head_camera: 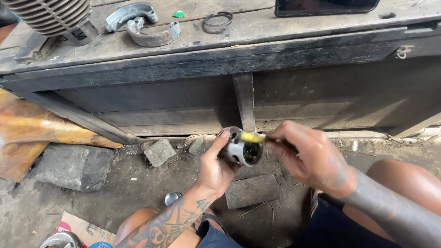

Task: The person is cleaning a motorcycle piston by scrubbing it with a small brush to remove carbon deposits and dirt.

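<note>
left hand [214, 166] grips piston [242, 148], open end toward camera; yellow brush [253, 137] lies crosswise.

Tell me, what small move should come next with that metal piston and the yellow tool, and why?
Probably ease the yellow-tipped tool a little deeper into the piston. Its tip sits only at the rim, the right hand pinches it, and the left hand grips the piston with its opening facing up.

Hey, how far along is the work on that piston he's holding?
Done, it seems: the piston is out of the finned cylinder, which sits on the bench beside brake shoes and loose rings. In hand: the left hand has a grip on the piston while the right hand works a yellow-tipped tool at its top. Left: rings and cylinder lie unfitted.
</note>
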